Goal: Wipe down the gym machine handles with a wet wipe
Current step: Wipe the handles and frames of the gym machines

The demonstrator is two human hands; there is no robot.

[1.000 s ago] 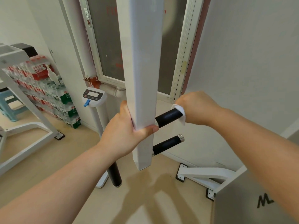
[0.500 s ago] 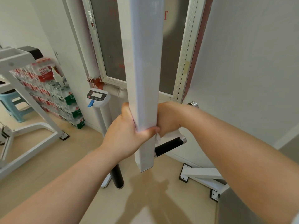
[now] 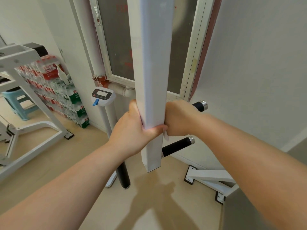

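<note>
A white square bar [image 3: 152,80] of the gym machine hangs upright in front of me. My left hand [image 3: 134,130] grips it near its lower end. Two black handles with chrome caps stick out to its right. My right hand [image 3: 181,120] is wrapped around the upper handle [image 3: 200,105] close to the bar, holding a white wet wipe [image 3: 166,136] whose corner shows below my fingers. The lower handle [image 3: 177,146] is bare. A third black handle [image 3: 123,176] points down on the left side.
A white wall is close on the right, a window and white pipe behind the bar. A scale column with a display [image 3: 103,95] stands at the left, stacked water bottles [image 3: 58,90] beyond it. White machine frames [image 3: 33,130] and feet [image 3: 211,179] rest on the floor.
My right hand slid with the wipe along the upper handle from its outer end inward to the bar, exposing the chrome cap. My left hand kept its grip on the bar.
</note>
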